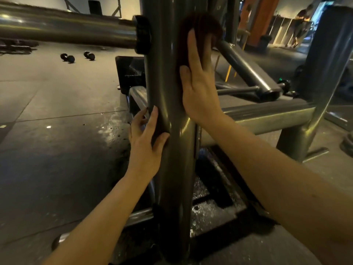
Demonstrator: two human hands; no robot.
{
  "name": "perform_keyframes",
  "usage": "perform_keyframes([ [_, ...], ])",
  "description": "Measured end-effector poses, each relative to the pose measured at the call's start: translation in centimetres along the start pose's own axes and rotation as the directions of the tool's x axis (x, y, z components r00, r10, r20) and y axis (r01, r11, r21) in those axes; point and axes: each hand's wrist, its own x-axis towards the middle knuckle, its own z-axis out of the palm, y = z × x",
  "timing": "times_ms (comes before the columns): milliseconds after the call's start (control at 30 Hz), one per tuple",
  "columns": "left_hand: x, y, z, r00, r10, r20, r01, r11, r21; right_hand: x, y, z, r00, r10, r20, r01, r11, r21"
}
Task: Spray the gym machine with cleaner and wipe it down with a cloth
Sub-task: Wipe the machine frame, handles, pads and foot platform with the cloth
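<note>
Grey metal tubing fills the middle of the view: the gym machine's upright post [172,83] runs from 12 o'clock down to 6 o'clock. A dark maroon cloth [200,22] lies against the post's right face at about 1 o'clock, bunched above the fingertips. The right hand [198,88] lies flat over the lower part of the cloth with its fingers straight and close together, and it presses the fabric onto the metal rather than pinching it. The left hand [145,144] sits lower, just left of centre toward 7 o'clock, braced on the post's left side. Its forefinger points up along the tube, its thumb is spread across the front, and the other fingers reach round the far side. A dark patch lies between thumb and forefinger, and I cannot tell whether it is shadow or cloth. A thick horizontal bar [66,27] crosses from 10 o'clock to the post, ending at a black knob [142,34]. A lower cross tube [267,115] runs out to 3 o'clock. Two pairs of dumbbells [67,58] lie on the rubber floor [57,150] at 10 o'clock, well apart from the machine. At 5 o'clock the base plate [210,207] looks speckled and wet. A black mesh plate [131,71] stands just behind the post at 11 o'clock.
</note>
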Motion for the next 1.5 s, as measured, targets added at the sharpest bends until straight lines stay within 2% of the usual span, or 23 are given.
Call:
perform_keyframes([
  [67,-0.5,-0.5,0.2,1.000,0.027,-0.004,-0.027,0.999,-0.025,-2.0,0.2,0.1,0.999,0.052,-0.002,-0.052,0.998,0.031],
  [133,-1.2,-1.2,0.6,1.000,0.015,0.015,-0.014,0.999,-0.049,-5.3,0.7,0.4,0.994,0.109,0.001,-0.109,0.994,-0.007],
  [233,-2.9,-2.3,1.0,0.999,-0.014,0.049,0.020,0.991,-0.131,-11.7,2.4,1.6,0.998,0.061,-0.016,-0.063,0.969,-0.240],
  [300,-3.9,-2.7,1.0,0.996,-0.040,0.074,0.051,0.987,-0.152,-16.5,3.2,2.9,0.997,0.062,0.045,-0.045,0.948,-0.314],
  [400,-4.6,-3.1,1.0,0.995,-0.064,0.078,0.070,0.994,-0.078,-21.6,3.4,4.1,0.970,0.187,0.153,-0.136,0.946,-0.293],
  [500,-4.6,-2.9,0.9,0.992,-0.095,0.083,0.101,0.993,-0.067,-20.4,3.8,3.6,0.970,0.181,0.161,-0.122,0.940,-0.318],
  [567,-4.7,-2.8,1.1,0.990,-0.119,0.080,0.125,0.989,-0.081,-17.5,3.6,2.8,0.984,0.142,0.105,-0.100,0.939,-0.328],
  [633,-4.8,-2.8,1.2,0.987,-0.140,0.076,0.147,0.984,-0.097,-13.8,4.3,1.7,0.984,0.181,-0.007,-0.174,0.936,-0.307],
  [700,-4.9,-2.6,1.5,0.981,-0.174,0.083,0.183,0.976,-0.121,-10.7,6.2,0.0,0.942,0.296,-0.161,-0.332,0.896,-0.295],
  [767,-5.0,-2.3,1.6,0.977,-0.194,0.086,0.204,0.971,-0.123,-9.0,8.6,-1.7,0.852,0.447,-0.272,-0.506,0.836,-0.211],
  [833,-5.1,-1.9,1.7,0.976,-0.201,0.077,0.210,0.971,-0.117,-9.1,9.4,-2.2,0.744,0.582,-0.329,-0.633,0.772,-0.066],
  [900,-5.1,-1.7,1.8,0.974,-0.214,0.071,0.221,0.968,-0.122,-10.5,7.3,-0.5,0.661,0.668,-0.340,-0.690,0.720,0.075],
  [967,-5.2,-1.6,1.9,0.976,-0.209,0.068,0.216,0.968,-0.126,-13.2,3.3,2.4,0.647,0.719,-0.254,-0.697,0.692,0.186],
  [1067,-5.2,-1.8,1.6,0.976,-0.202,0.078,0.210,0.970,-0.119,-16.3,-0.3,4.2,0.703,0.707,-0.082,-0.683,0.702,0.202],
  [1133,-5.0,-1.7,1.4,0.973,-0.210,0.091,0.221,0.966,-0.131,-14.2,1.6,2.5,0.676,0.724,-0.138,-0.701,0.690,0.181],
  [1233,-4.9,-1.7,1.4,0.968,-0.227,0.109,0.240,0.962,-0.132,-9.5,5.5,-1.1,0.570,0.773,-0.278,-0.781,0.615,0.108],
  [1267,-4.9,-1.7,1.4,0.969,-0.225,0.106,0.237,0.963,-0.129,-8.4,6.0,-1.9,0.579,0.761,-0.292,-0.787,0.616,0.044],
  [1300,-4.9,-1.9,1.5,0.971,-0.218,0.098,0.229,0.965,-0.127,-7.6,6.0,-2.1,0.628,0.725,-0.284,-0.762,0.646,-0.036],
  [1367,-5.0,-2.0,1.6,0.977,-0.195,0.084,0.204,0.972,-0.116,-6.5,5.0,-1.5,0.770,0.603,-0.207,-0.635,0.758,-0.151],
  [1433,-5.0,-2.2,1.6,0.980,-0.182,0.075,0.189,0.978,-0.090,-5.8,3.4,-0.5,0.843,0.526,-0.111,-0.536,0.837,-0.108],
  [1500,-4.9,-2.3,1.7,0.981,-0.178,0.078,0.184,0.980,-0.074,-5.5,2.2,-0.2,0.847,0.519,-0.111,-0.524,0.851,-0.022],
])
